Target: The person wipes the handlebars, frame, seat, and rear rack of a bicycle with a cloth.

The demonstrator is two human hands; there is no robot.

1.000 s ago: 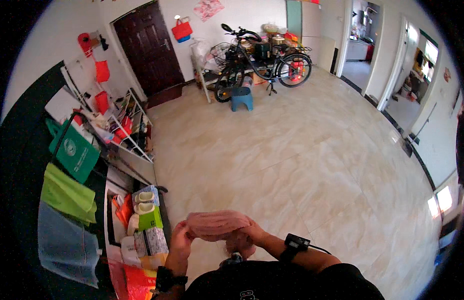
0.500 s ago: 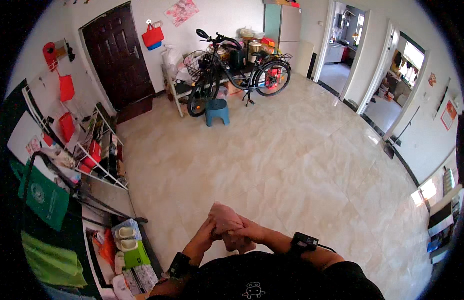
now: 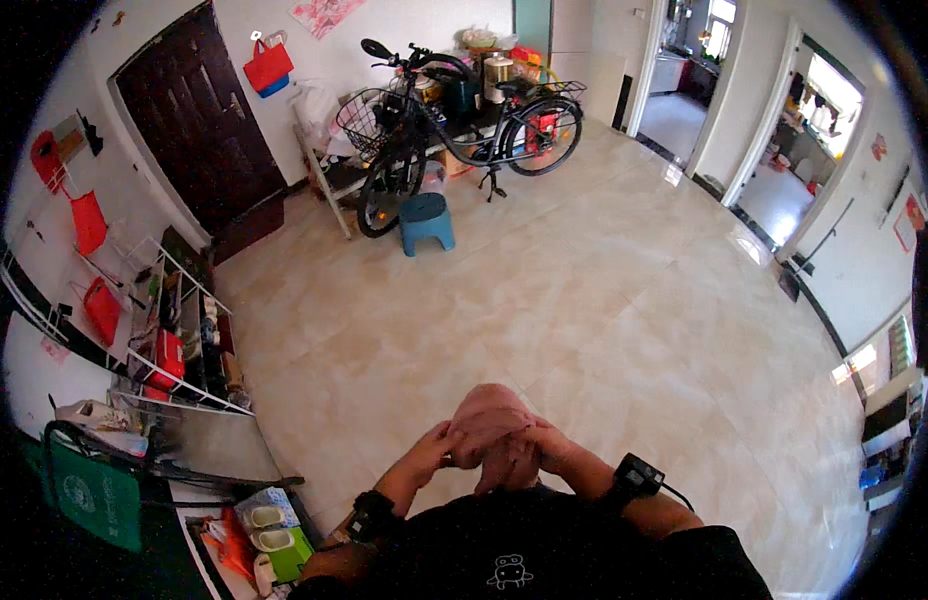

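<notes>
In front of my chest I hold a soft pink cloth, its upper part rounded and the lower part hanging in folds. Whether it is a cap or a plain piece of fabric I cannot make out. My left hand grips its left edge, the fingers closed on the fabric. At the opposite edge my right hand is closed on it too. Some of the fingertips are hidden by the cloth. Each forearm wears a black strapped device.
A black bicycle stands by a loaded rack at the back, a blue stool before it. On the left are a dark door, a white shoe rack and pale slippers. A long-handled dustpan leans at the right wall.
The pink cloth has opened from a bunched bundle into a wider, rounded shape. My hands have moved apart to its two sides and shifted right in view. The view has also tilted.
</notes>
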